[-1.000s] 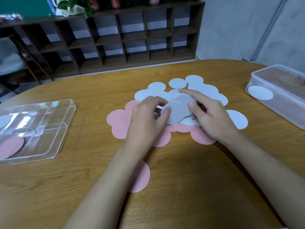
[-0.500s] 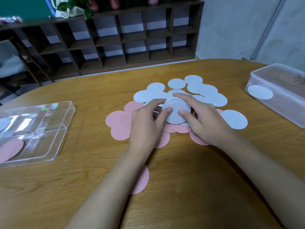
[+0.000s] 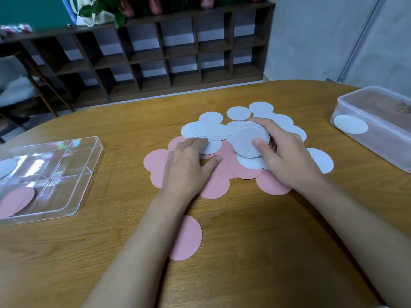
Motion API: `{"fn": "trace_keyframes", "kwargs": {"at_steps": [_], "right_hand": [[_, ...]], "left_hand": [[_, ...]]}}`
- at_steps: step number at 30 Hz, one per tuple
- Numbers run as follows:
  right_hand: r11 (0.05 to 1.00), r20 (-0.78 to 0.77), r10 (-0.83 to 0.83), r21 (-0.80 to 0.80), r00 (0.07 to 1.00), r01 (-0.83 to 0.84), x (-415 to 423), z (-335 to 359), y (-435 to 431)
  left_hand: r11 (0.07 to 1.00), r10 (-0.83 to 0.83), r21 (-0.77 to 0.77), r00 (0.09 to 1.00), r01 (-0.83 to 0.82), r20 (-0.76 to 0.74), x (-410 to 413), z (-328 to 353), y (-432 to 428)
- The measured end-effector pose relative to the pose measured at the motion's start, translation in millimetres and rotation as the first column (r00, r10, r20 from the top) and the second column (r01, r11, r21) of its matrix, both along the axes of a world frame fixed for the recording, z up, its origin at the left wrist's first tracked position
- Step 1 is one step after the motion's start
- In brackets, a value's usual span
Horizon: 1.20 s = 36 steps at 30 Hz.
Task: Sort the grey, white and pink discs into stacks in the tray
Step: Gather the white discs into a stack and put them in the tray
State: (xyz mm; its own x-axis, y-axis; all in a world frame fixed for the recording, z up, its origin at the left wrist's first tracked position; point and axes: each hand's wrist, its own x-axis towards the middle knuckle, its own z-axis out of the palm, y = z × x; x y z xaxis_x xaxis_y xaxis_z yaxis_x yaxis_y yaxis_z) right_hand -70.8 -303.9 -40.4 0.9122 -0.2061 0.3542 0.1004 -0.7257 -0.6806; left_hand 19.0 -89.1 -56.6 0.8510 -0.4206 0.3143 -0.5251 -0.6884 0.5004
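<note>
A heap of pale discs (image 3: 211, 131) and pink discs (image 3: 155, 161) lies spread at the middle of the wooden table. My right hand (image 3: 287, 156) grips a small stack of pale grey discs (image 3: 246, 138), tilted up above the heap, thumb on its face. My left hand (image 3: 189, 165) rests flat on the heap, fingertips touching a pale disc (image 3: 212, 146). One pink disc (image 3: 189, 237) lies alone nearer me. The clear tray (image 3: 66, 174) sits at the left, holding a pink disc (image 3: 16, 200) and a pale disc (image 3: 6, 167).
A lidded plastic box (image 3: 378, 125) with a white disc (image 3: 350, 127) showing at its side stands at the right table edge. A dark wooden shelf unit (image 3: 155, 54) stands beyond the table.
My left hand let go of the pale stack and dropped flat onto the heap. My right hand now holds the stack alone, lifted slightly and tilted.
</note>
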Motion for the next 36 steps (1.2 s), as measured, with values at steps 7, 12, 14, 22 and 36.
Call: {"fn": "trace_keyframes", "kwargs": {"at_steps": [7,12,14,22,36], "right_hand": [[1.0,-0.011,0.013,0.002,1.0,-0.013,1,-1,0],[1.0,-0.018,0.024,-0.01,1.0,-0.024,1,-1,1],[1.0,-0.017,0.022,-0.016,1.0,-0.022,1,-1,1],[1.0,0.005,-0.003,-0.018,1.0,0.003,-1,4,3],[0.999,-0.007,-0.014,0.046,1.0,0.014,1,1,1]], "left_hand": [[0.998,0.005,0.056,1.0,-0.005,0.005,2,-1,-1],[1.0,-0.001,0.015,1.0,0.001,0.011,3,2,0],[1.0,-0.002,0.015,0.999,0.002,0.032,5,1,1],[1.0,-0.007,-0.019,0.979,0.011,0.202,1,6,1],[0.942,-0.019,-0.32,0.969,0.101,0.248,-20,30,-7]]}}
